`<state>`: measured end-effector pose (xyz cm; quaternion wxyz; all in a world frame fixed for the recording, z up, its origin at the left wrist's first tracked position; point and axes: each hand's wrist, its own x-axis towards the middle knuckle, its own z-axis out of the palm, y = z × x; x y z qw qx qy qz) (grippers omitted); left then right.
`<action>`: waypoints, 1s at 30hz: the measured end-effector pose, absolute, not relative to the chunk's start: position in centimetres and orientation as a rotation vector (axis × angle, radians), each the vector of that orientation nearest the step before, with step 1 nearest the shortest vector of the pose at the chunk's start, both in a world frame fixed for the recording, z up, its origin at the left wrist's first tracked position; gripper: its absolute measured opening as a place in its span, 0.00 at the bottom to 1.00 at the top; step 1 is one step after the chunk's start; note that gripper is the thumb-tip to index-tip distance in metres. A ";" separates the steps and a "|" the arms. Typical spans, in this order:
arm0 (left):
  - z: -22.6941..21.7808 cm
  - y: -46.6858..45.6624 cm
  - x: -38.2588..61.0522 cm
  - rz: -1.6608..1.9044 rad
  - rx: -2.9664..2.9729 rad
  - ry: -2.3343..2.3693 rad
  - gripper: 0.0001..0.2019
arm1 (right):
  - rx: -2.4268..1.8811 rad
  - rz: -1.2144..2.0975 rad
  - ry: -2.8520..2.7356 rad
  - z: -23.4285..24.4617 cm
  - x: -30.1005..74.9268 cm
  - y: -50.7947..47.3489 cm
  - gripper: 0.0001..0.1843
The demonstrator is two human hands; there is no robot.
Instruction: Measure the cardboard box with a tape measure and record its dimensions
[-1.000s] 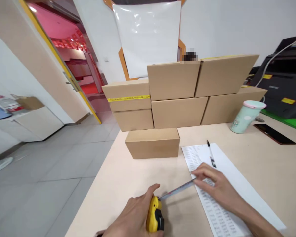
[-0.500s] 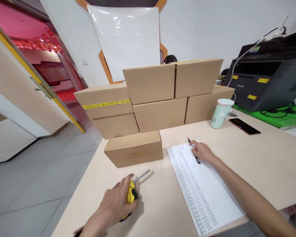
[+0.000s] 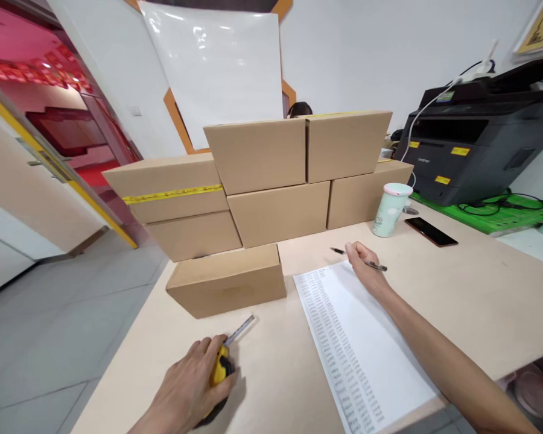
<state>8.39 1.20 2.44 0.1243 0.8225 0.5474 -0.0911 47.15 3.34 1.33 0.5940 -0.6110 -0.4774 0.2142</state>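
Observation:
At the lower left, my left hand (image 3: 187, 383) is closed around a yellow and black tape measure (image 3: 220, 369), whose short blade sticks out toward the upper right. My right hand (image 3: 364, 265) pinches a black pen (image 3: 376, 266) above the far end of a printed sheet (image 3: 366, 343). The pen lies nearly level, its tip pointing left. Rows of small print run down the sheet's left side. Just beyond the tape measure, a low cardboard box (image 3: 235, 289) rests on the table.
Behind it, several stacked cardboard boxes (image 3: 278, 214) form a wall, one with a yellow strip (image 3: 172, 194). To the right stand a mint cup (image 3: 391, 211), a phone (image 3: 431, 231) and a black printer (image 3: 470, 138). A person's head (image 3: 300, 109) shows over the boxes.
My right hand has lifted the pen off the paper and turned it nearly level. The view has shifted slightly right; my left hand still grips the tape measure.

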 end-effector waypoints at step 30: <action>-5.0 4.7 28.9 0.397 2.708 1.089 0.24 | -1.420 0.604 -1.100 -5.8 45.2 7.2 0.13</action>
